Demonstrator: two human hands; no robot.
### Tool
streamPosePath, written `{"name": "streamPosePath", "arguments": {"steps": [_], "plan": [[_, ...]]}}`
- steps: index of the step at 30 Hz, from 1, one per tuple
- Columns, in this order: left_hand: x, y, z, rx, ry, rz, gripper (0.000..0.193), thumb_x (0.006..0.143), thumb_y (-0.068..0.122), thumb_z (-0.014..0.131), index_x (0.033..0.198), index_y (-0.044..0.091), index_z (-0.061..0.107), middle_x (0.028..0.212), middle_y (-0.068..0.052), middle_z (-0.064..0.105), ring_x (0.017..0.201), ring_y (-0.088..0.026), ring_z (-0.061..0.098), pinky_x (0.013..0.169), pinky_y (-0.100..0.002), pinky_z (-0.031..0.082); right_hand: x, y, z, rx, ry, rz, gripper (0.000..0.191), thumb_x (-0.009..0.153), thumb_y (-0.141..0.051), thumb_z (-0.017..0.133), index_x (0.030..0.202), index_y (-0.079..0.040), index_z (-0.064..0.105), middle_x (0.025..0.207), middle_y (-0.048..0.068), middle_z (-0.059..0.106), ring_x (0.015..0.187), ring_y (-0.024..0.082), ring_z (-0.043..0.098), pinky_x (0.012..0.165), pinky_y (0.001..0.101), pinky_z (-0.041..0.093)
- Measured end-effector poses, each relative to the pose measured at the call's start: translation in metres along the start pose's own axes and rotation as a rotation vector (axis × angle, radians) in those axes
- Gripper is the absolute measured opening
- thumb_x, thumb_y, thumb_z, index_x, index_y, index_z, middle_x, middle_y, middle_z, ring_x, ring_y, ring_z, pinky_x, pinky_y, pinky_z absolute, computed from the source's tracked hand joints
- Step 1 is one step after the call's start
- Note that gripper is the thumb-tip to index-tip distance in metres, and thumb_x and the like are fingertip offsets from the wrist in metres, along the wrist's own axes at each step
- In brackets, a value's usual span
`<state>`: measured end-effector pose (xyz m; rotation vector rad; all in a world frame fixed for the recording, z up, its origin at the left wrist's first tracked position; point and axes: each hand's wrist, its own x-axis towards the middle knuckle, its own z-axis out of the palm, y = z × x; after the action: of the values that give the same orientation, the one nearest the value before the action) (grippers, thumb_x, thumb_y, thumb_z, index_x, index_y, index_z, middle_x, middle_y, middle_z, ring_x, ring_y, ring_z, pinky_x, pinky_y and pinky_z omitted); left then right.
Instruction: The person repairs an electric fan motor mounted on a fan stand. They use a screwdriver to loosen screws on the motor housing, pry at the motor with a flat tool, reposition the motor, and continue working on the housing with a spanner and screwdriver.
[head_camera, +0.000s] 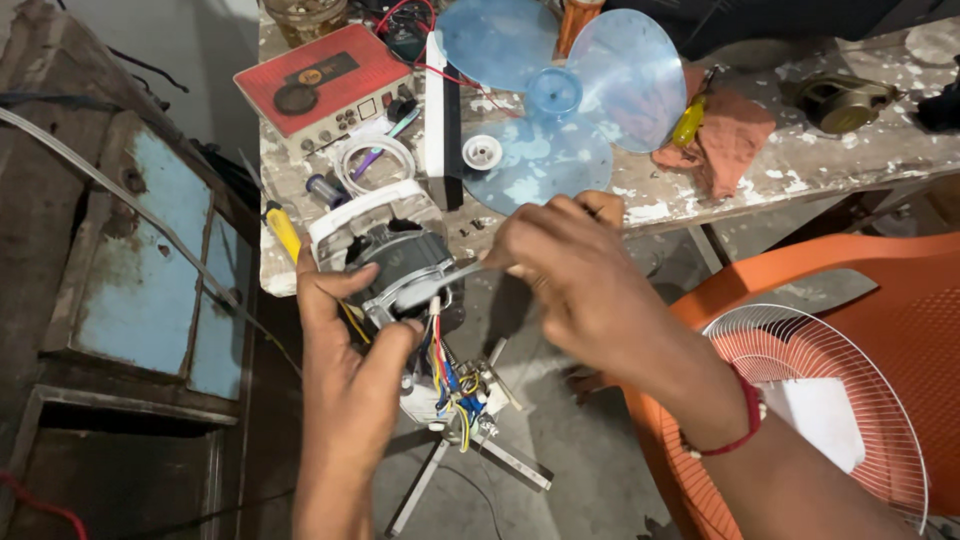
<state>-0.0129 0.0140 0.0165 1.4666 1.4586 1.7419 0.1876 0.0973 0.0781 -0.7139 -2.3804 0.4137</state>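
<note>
The head camera looks down at two bare hands working over a fan motor (405, 268). The left hand (345, 330) is clamped around the motor from below and from the side, with the thumb on its near edge. The motor is grey metal with a white plastic part (365, 208) behind it, and it is held in the air just in front of the edge of the workbench (800, 160). A bundle of coloured wires (450, 380) hangs down from the motor.

The right hand (565, 270) is closed on a thin metal tool (440, 280), and the tip of the tool touches the motor. The fingers are pressed together around the handle, which is hidden. A red thread bracelet (745, 420) is on this wrist.

On the workbench lie a clear blue fan blade (570, 100), a red and white box with knobs (320, 85), a coil of white cable (372, 160), a yellow screwdriver (283, 230) and an orange cloth (725, 140). At the right stands an orange plastic chair (880, 290) with a white wire fan guard (830, 390) resting on it.
</note>
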Motion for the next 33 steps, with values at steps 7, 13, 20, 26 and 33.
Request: {"name": "streamPosePath", "arguments": {"steps": [7,13,20,26,33], "plan": [[-0.003,0.004,0.010,-0.218,0.052,-0.249,0.044,0.082,-0.005,0.055,0.124,0.003,0.043,0.128,-0.020,0.052,0.105,-0.020,0.058,0.085,-0.031,0.054,-0.007,-0.012,0.010,-0.044,0.025,-0.008,0.039,0.066,0.012,0.058,0.100,-0.006,0.062,0.096,0.008,0.059,0.093,0.029,0.052,0.085,0.0427,0.032],[0.000,0.004,0.010,-0.213,0.037,-0.231,0.046,0.080,-0.006,0.054,0.124,0.004,0.042,0.134,-0.023,0.050,0.108,-0.019,0.062,0.085,-0.031,0.058,-0.005,-0.006,-0.006,-0.011,0.050,-0.005,0.039,0.072,0.012,0.056,0.105,-0.007,0.061,0.101,0.008,0.061,0.099,0.030,0.055,0.085,0.0407,0.038],[-0.007,0.000,0.020,-0.115,0.121,-0.043,0.047,0.079,-0.005,0.048,0.125,0.000,0.041,0.166,-0.029,0.025,0.126,-0.030,0.052,0.101,-0.038,0.049,-0.010,-0.023,0.008,-0.139,0.077,-0.011,0.026,0.079,0.010,0.062,0.098,-0.008,0.059,0.096,0.010,0.060,0.096,0.033,0.056,0.084,0.0436,0.036],[-0.013,-0.005,0.026,-0.053,0.149,-0.002,0.050,0.082,-0.005,0.050,0.132,-0.001,0.042,0.171,-0.030,0.018,0.138,-0.030,0.051,0.107,-0.038,0.049,-0.015,-0.012,0.000,-0.095,0.150,-0.007,0.022,0.085,0.008,0.061,0.102,-0.007,0.062,0.095,0.009,0.063,0.093,0.031,0.059,0.087,0.0471,0.036],[-0.019,-0.010,0.022,-0.189,0.144,-0.054,0.048,0.080,-0.001,0.051,0.127,0.001,0.041,0.170,-0.026,0.020,0.095,-0.024,0.065,0.074,-0.032,0.058,-0.026,-0.016,0.005,-0.045,0.139,-0.012,0.024,0.083,0.006,0.060,0.104,-0.005,0.062,0.097,0.012,0.064,0.097,0.034,0.060,0.081,0.0450,0.042]]}}
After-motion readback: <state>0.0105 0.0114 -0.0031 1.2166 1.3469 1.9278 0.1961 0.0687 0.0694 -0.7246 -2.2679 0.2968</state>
